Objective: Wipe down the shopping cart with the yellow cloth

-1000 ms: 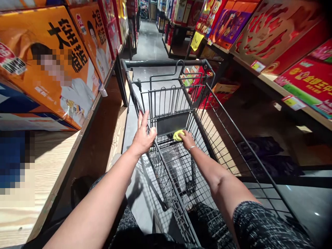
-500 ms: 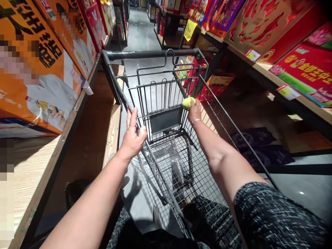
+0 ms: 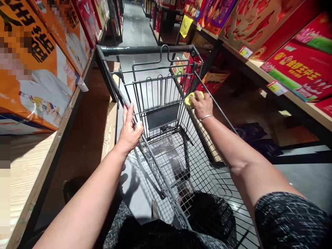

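A grey metal shopping cart (image 3: 163, 119) stands in front of me, its wire basket reaching back toward my body. My left hand (image 3: 129, 133) is on the cart's left top rail, with the thumb on the inner side and the fingers fairly straight along the outer side. A bunched yellow cloth (image 3: 190, 100) is in my right hand (image 3: 203, 105), with its fingers curled over it. That hand is at the right side of the basket, just under the right top rail; whether the cloth touches the wires I cannot tell.
Orange boxes (image 3: 38, 79) line the left shelf (image 3: 38, 152), close beside the cart. Red gift boxes (image 3: 298, 65) fill the right shelf (image 3: 261, 71), with a yellow tag (image 3: 186, 26) hanging farther along. Beyond the cart handle (image 3: 145, 50) runs a tiled aisle (image 3: 136, 24).
My right hand has moved right with the yellow cloth, and its fingers now show over the top of it. The left hand stays on the rail. The view has shifted slightly.
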Motion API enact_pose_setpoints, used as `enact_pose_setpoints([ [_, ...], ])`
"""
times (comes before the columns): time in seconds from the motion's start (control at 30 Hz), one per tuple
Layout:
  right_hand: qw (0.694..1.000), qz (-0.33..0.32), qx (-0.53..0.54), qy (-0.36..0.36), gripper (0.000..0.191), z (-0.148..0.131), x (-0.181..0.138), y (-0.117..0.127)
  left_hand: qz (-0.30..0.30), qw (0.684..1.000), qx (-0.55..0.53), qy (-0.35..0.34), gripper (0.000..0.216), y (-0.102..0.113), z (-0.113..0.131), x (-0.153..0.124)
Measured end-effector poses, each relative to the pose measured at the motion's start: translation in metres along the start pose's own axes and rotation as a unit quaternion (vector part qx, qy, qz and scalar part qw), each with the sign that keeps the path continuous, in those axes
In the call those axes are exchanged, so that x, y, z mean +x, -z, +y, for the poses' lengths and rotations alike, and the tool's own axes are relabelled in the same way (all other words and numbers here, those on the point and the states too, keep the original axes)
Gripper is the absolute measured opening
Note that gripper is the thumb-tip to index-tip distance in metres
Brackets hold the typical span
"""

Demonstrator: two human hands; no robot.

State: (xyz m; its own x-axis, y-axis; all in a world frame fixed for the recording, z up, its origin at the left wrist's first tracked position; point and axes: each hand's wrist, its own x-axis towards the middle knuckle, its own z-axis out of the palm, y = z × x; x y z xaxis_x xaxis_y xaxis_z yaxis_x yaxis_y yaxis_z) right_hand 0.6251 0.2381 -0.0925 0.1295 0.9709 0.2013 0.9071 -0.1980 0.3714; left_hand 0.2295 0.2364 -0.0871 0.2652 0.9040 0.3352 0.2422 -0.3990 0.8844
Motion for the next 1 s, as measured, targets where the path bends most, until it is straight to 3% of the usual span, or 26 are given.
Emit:
enact_pose_setpoints([
  [0.1, 0.999, -0.018, -0.024, 0.018, 0.051, 0.002, -0.015, -0.001, 0.003, 1.000, 0.013, -0.002, 0.077, 0.000, 0.000, 0.001],
  [0.3, 0.960, -0.270, 0.028, 0.074, 0.044, -0.060, -0.117, -0.065, -0.010, 1.000, 0.017, -0.007, 0.076, 0.004, -0.003, 0.002],
  [0.4, 0.946, -0.316, 0.053, 0.055, 0.043, -0.081, -0.149, -0.087, -0.016, 1.000, 0.016, -0.003, 0.077, 0.005, -0.006, 0.002],
  [0.5, 0.946, -0.315, 0.067, 0.031, 0.043, -0.084, -0.145, -0.092, -0.017, 1.000, 0.012, -0.003, 0.078, 0.005, -0.008, 0.003],
  [0.63, 0.956, -0.277, 0.099, -0.015, 0.048, -0.076, -0.113, -0.086, -0.014, 1.000, -0.001, -0.004, 0.077, 0.003, -0.009, 0.002],
  [0.73, 0.944, -0.286, 0.150, -0.070, 0.047, -0.083, -0.099, -0.088, -0.016, 1.000, -0.001, -0.009, 0.076, 0.003, -0.009, 0.002],
  [0.87, 0.923, -0.333, 0.169, -0.094, 0.046, -0.129, -0.107, -0.099, -0.025, 0.999, 0.014, -0.026, 0.075, 0.005, -0.009, 0.003],
  [1.0, 0.918, -0.342, 0.197, -0.038, 0.051, -0.205, -0.131, -0.090, -0.032, 0.999, 0.015, -0.040, 0.076, 0.005, -0.010, 0.003],
])
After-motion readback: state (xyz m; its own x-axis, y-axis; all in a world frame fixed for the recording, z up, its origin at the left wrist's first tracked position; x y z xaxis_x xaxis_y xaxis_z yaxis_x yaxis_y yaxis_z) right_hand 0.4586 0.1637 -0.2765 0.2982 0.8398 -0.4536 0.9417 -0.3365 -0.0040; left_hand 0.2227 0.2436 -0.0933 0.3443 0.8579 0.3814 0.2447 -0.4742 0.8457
